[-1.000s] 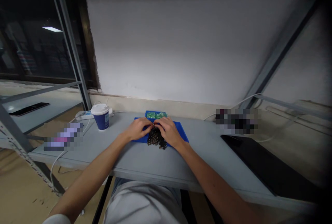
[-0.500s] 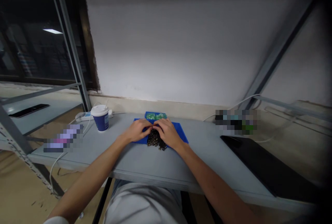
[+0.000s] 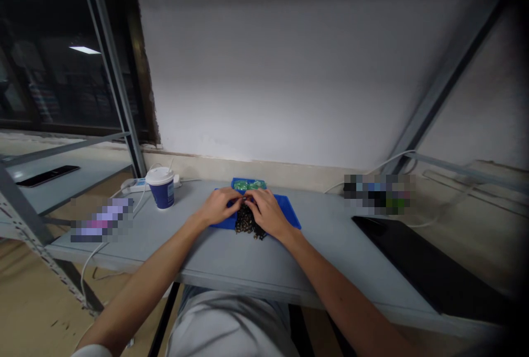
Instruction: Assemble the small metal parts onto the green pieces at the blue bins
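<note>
My left hand [image 3: 222, 205] and my right hand [image 3: 263, 208] meet fingertip to fingertip over a pile of small dark and brass-coloured parts [image 3: 247, 222]. Both hands are closed in a pinch. A tiny dark piece seems to sit between the fingertips, too small to name. Beneath the hands lies a blue tray [image 3: 291, 215], partly covered by them. Just behind, a smaller blue bin [image 3: 236, 180] holds green items [image 3: 250, 185] that look wrapped in clear plastic.
On the left stand a lidded paper cup [image 3: 161, 189] and a white power strip [image 3: 134, 185] with cables. A flat black panel [image 3: 417, 263] lies along the right side of the grey table [image 3: 248, 263]. Metal uprights [image 3: 450, 84] flank the workspace, with a wall behind.
My fingertips have shifted slightly against each other around the small piece. The pile, tray and bin stay where they were.
</note>
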Demonstrator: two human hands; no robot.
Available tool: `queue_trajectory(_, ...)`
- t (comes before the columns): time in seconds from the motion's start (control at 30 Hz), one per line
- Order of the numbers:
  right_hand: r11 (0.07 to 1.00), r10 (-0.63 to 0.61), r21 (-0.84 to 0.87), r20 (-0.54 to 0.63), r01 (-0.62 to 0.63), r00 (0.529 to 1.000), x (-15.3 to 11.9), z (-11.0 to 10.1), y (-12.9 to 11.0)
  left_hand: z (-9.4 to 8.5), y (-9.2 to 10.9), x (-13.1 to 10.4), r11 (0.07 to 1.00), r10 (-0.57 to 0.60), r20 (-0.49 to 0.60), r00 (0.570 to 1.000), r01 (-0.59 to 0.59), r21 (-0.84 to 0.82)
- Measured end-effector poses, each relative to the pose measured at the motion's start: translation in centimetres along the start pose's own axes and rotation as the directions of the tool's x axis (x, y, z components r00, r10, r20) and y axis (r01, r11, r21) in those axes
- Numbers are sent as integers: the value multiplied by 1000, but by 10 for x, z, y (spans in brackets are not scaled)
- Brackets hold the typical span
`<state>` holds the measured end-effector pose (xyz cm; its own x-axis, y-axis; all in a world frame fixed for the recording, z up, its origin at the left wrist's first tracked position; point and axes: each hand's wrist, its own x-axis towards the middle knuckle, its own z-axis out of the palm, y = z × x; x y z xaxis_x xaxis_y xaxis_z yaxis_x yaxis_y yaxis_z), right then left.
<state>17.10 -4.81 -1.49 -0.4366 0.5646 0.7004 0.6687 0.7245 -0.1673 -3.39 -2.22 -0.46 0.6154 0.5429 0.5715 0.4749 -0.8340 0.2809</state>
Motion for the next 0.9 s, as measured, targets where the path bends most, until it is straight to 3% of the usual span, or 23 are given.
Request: queue_trajectory(0.9,1000,7,-3,140,-7,990,-2,1,0,2,1,-1,996,93,56,994,-93,-10)
